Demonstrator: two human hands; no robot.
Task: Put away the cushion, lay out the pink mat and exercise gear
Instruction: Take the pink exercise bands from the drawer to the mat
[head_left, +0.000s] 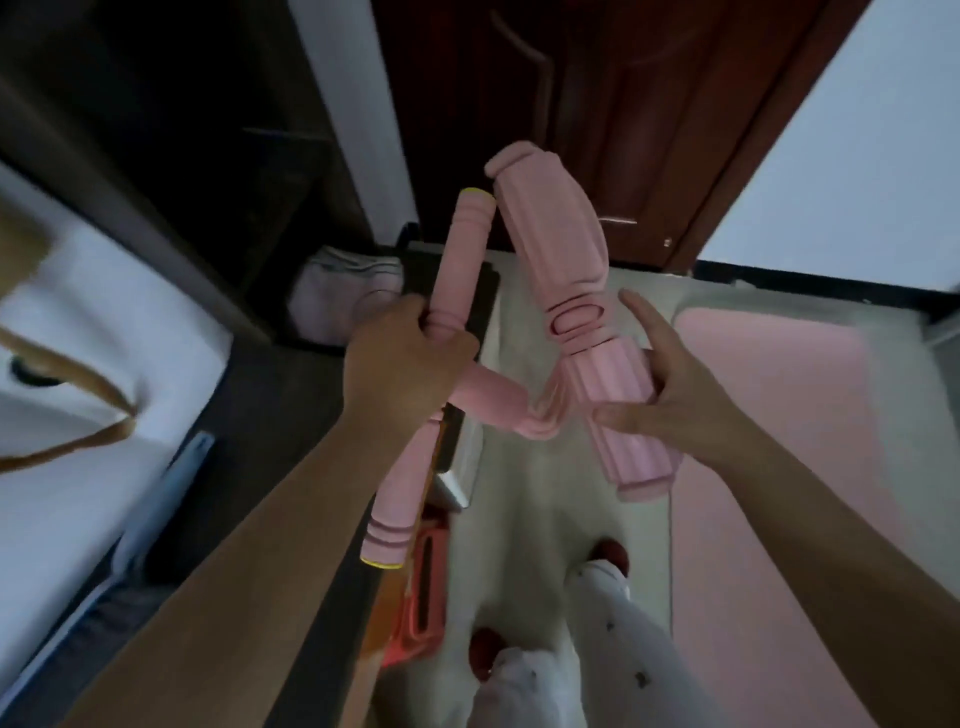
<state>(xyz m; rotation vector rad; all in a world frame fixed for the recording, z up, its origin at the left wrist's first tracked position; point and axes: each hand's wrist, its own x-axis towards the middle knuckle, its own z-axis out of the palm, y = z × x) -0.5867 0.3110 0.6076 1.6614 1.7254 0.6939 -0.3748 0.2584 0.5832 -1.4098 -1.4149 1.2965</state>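
Pale floor (545, 493), flat pink foam mat (779, 467) already spread at right edge; left hand (400, 364) gripping slim pink roller stick (457, 270), right hand (675, 395) loosely cradling ridged pink foam roller (613, 384); gear not yet laid down.

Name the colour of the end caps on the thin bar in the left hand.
Yellow end caps, clearest in the head view.

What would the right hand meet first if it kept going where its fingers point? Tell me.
Its fingers point up-left, beside the fat pink roller the right hand holds. Beyond them, probably the brown door; depth is unclear.
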